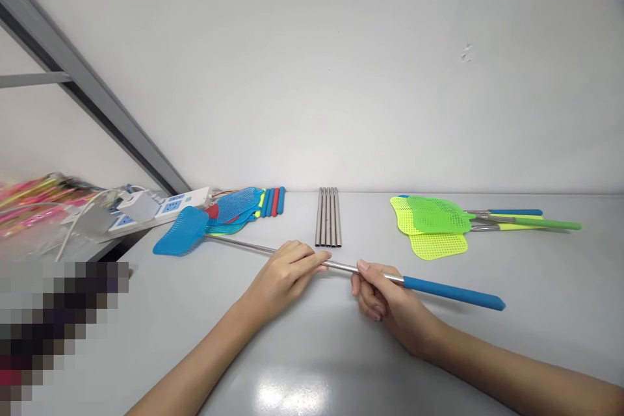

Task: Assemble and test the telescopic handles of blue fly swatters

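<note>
A fly swatter [342, 266] with a blue head, a thin metal telescopic rod and a blue handle lies slantwise across the front of me, its head at the left. Around the middle of the rod is my left hand [291, 266], closed with the fingertips on the metal. My right hand [385, 296] pinches the thicker tube just left of the blue handle. Behind my hands stands a row of several metal tubes [328, 218], lying side by side. Part of the rod is hidden under my left fingers.
Several swatters with green and yellow heads [439, 216] are piled at the right. Left of the tubes lie coloured handles [273, 201] and a stack of swatter heads [238, 207]. A power strip [170, 207] with plugs and cables sits by bagged coloured items [39, 205].
</note>
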{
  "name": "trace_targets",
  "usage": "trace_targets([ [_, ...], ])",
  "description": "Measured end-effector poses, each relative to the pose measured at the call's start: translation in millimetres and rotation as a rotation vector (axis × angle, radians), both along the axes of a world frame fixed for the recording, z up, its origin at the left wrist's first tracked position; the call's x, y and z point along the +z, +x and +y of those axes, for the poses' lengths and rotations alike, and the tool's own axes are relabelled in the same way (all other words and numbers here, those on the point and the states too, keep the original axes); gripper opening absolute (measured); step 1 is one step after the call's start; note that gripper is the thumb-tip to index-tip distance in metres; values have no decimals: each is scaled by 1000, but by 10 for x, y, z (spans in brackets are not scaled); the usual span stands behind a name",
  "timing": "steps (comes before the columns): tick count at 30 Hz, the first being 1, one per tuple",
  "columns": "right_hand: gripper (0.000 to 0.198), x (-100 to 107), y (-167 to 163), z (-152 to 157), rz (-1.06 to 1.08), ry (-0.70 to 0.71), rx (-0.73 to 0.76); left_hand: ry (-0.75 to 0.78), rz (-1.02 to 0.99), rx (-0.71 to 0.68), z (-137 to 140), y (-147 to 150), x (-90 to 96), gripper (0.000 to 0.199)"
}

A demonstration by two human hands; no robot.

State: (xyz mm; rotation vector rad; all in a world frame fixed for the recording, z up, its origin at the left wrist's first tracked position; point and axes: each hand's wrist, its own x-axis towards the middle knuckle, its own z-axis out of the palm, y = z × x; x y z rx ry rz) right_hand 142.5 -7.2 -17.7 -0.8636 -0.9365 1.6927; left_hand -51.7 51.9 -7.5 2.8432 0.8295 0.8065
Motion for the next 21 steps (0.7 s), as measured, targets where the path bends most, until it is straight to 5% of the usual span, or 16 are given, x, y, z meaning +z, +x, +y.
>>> trace_targets([
  [21,37,-30,-4,-23,56,-17,-69,44,27,29,-93,59,23,22],
])
